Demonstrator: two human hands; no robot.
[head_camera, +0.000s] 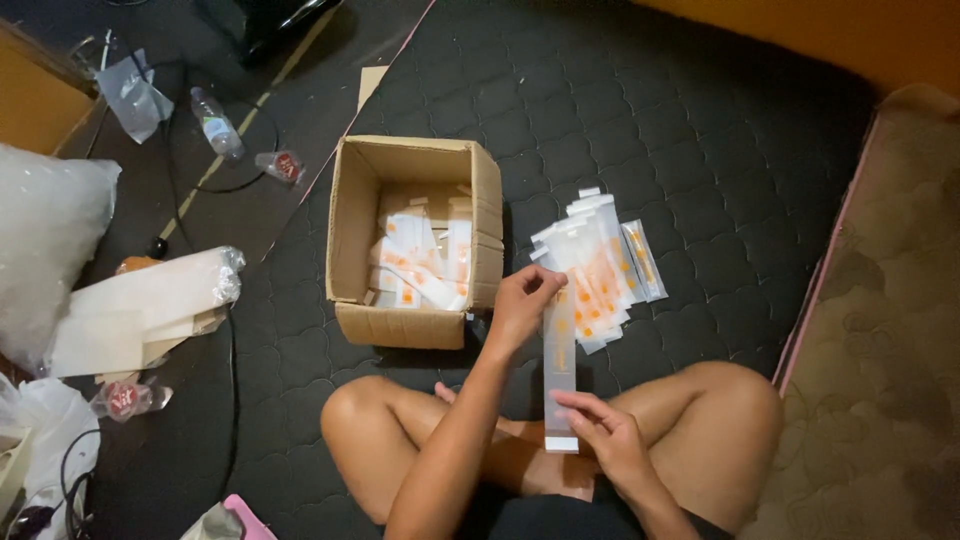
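Note:
I sit cross-legged on a dark quilted mat (640, 110). A long clear plastic sleeve (560, 360) with orange print stretches between my hands. My left hand (522, 305) pinches its top end, and my right hand (605, 435) holds its lower end near my lap. Just beyond lies a fanned pile of similar sleeves (598, 265). An open cardboard box (410, 240) to the left of my left hand holds several more sleeves.
At left lie a white wrapped bundle (150, 300), a large clear bag (45, 240), a plastic bottle (215, 122) and cables. A patterned rug (880, 330) borders the mat on the right. An orange wall (860, 30) stands at the far right.

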